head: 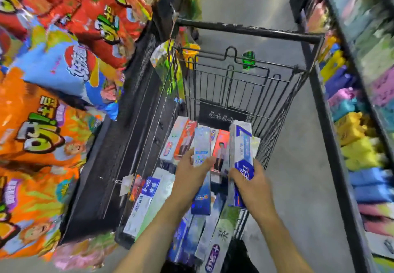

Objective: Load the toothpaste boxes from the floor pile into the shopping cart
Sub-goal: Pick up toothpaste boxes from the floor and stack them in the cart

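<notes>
while both hands hang over the cart basket, the placing step is in hand: the left hand [189,174] is closed around a pale blue toothpaste box [202,144], and the right hand [251,184] grips a white-and-blue toothpaste box [243,147], both boxes pointing away toward the cart's far end. below them other toothpaste boxes [185,138] already lie in rows on the basket floor of the shopping cart [245,30]. the next move calls for lowering each box flat into a gap and opening the fingers. the floor pile seems out of frame, though blur makes this uncertain. room is tight: wire walls close on both sides, snack bags [70,68] crowd the left, a shelf [351,123] the right; the middle stays open.
</notes>
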{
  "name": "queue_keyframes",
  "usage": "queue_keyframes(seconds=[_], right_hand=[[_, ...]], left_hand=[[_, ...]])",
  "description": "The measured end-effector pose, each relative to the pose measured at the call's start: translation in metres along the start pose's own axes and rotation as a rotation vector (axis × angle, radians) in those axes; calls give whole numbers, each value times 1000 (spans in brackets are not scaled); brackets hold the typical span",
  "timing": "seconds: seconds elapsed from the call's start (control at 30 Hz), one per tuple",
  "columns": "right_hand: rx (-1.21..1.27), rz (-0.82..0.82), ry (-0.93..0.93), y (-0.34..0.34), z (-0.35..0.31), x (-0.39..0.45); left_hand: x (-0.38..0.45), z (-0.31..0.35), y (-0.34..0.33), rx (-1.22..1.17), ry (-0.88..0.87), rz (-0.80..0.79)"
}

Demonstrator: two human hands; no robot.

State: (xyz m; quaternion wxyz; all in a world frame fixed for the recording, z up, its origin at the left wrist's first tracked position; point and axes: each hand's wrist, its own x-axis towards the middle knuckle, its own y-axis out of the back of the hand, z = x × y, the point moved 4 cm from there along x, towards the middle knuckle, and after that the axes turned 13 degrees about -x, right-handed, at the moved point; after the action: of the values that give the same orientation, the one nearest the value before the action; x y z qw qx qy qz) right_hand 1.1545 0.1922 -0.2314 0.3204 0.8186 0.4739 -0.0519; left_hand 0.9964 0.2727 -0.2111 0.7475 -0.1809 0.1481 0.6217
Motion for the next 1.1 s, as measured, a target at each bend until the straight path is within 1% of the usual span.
queue_keyframes(seconds=[0.1, 0.2, 0.3, 0.37, 0.43, 0.53, 0.63, 0.73, 0.8, 0.93, 1.03, 1.1], right_hand=[[-63, 56, 21, -14, 7, 25], [-101, 110, -2, -33, 22, 46], [-90, 160, -37, -59, 38, 62], [-100, 189, -67, -77, 47, 77], [-113, 206, -88, -96, 53, 95], [-179, 231, -71, -120, 60, 120], [-201, 305, -72, -139, 70, 141], [-225, 326, -140, -156, 82, 157], [-294, 345, -185, -162, 90, 165], [-399, 386, -181, -165, 92, 170], [-521, 399, -146, -162, 89, 167], [-610, 413, -157, -160, 88, 164]], left_hand=[[27, -11, -4, 40, 31, -57], [62, -33, 0, 40, 67, -56], [95, -55, 2, 85, 73, -119], [114, -69, 5, 85, 79, -128], [132, -83, 9, 91, 81, -122], [156, -104, 20, 107, 76, -60], [179, -120, 27, 135, 59, -20], [199, -131, 30, 145, 56, -8], [209, -136, 32, 175, 65, -8], [219, -140, 29, 238, 106, 8], [220, -143, 21, 235, 127, -44], [223, -142, 16, 258, 109, -86]])
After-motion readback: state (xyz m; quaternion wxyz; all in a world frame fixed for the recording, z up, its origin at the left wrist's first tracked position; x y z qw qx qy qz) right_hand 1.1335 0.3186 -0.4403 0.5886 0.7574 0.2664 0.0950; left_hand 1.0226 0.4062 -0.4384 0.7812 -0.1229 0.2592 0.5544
